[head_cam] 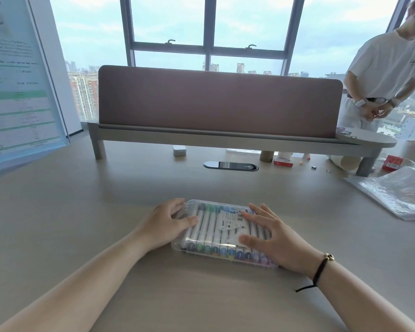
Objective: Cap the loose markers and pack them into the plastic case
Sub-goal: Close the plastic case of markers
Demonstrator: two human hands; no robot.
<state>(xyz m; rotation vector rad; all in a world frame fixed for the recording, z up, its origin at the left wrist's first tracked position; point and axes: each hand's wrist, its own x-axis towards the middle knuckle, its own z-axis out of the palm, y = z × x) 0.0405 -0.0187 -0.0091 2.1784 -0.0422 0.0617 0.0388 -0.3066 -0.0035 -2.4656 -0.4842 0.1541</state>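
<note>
On the tabletop (201, 295), close to the near edge and straight ahead of the wearer: clear plastic case (222, 232), lying flat, lid down as far as can be told. Markers (207, 227) inside, side by side in one row, white barrels, coloured caps running dark through green and blue to violet. White barcode label (230, 219) on the lid.

Left hand (164, 225): at the case's left end, fingers bent over the far-left corner, thumb laid across the lid. Reads as a hold on the case, steadying it.

Right hand (270, 232): fingers spread and straight, palm flat on the right half of the lid, pressing or resting. Black cord bracelet (321, 267) at the wrist.

Progress, as judged: no loose marker or stray cap visible anywhere on the tabletop near the case. Every marker seen through the lid appears capped. Capping and packing look finished. Only thing possibly left is snapping the lid fully home; cannot tell whether the latch is engaged.

Elsewhere: felt divider panel (218, 101) on a raised shelf at the far side; small red box (283, 162) beneath it; stack of plastic sleeves (398, 192) far right; second person (383, 68) standing beyond the desk, hands together.
</note>
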